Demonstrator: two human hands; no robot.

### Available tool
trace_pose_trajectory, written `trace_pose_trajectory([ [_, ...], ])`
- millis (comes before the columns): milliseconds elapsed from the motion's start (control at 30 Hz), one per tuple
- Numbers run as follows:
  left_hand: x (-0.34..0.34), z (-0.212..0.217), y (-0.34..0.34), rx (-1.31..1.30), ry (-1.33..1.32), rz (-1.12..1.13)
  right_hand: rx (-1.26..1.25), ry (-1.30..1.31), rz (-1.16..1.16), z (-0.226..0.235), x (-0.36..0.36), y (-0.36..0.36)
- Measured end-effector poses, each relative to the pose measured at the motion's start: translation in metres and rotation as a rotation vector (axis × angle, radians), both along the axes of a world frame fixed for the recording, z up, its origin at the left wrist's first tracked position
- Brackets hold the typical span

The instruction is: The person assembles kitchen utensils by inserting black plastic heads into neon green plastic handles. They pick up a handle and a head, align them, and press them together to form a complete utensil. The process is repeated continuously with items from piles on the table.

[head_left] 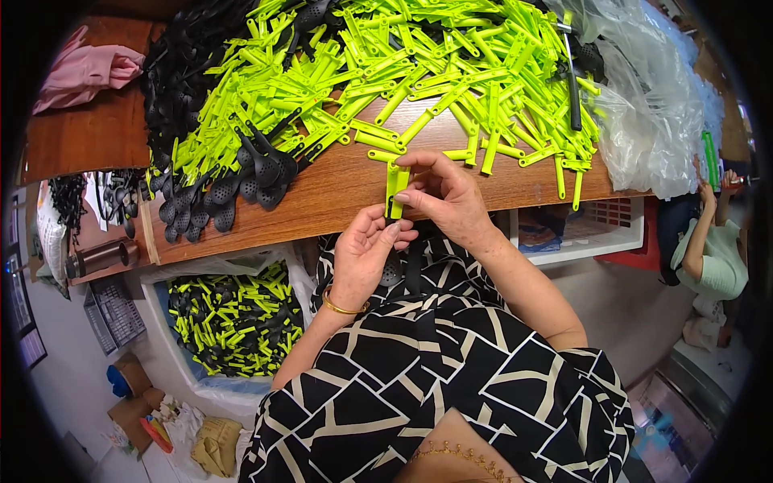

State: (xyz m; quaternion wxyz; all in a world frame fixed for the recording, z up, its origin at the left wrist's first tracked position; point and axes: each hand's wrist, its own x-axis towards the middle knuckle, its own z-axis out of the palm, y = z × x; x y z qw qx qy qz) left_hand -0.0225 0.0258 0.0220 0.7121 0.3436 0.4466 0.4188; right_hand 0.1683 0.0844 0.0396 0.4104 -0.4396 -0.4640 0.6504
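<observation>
My right hand (447, 197) pinches a lime-green plastic handle (395, 190) upright at the wooden table's front edge (322, 213). Just below it, my left hand (362, 253) holds a black slotted spoon part (392, 272), mostly hidden behind the palm, pressed up against the handle's lower end. A gold bangle sits on the left wrist. A big heap of the same green handles (419, 72) covers the table beyond my hands. Black slotted spoon heads (233, 185) lie piled at the left of the table.
A lined bin of assembled green-and-black spoons (237, 322) stands on the floor at my left. Clear plastic bags (656, 121) lie at the table's right end. Below are a white crate (596, 233), another seated person (713, 258) at right, and a pink cloth (84, 72) at far left.
</observation>
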Motion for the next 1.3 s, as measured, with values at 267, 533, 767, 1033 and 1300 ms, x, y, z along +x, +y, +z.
trace_pose_trajectory([
  [267,0.0,0.002,-0.001,-0.005,0.006,-0.026,0.209,-0.132,0.02,-0.007,-0.004,-0.002],
  [533,-0.005,0.005,-0.006,-0.021,0.061,0.048,0.374,-0.216,-0.042,-0.004,-0.014,-0.005],
  [767,-0.014,0.004,-0.005,-0.028,0.104,0.021,0.346,-0.276,0.022,0.001,-0.013,-0.003],
  [1033,-0.004,0.007,-0.005,-0.026,0.058,0.09,0.347,-0.24,0.018,-0.001,-0.012,-0.002],
  [1300,-0.009,0.009,-0.005,-0.02,0.089,0.01,0.272,-0.179,-0.002,-0.004,-0.006,-0.003],
])
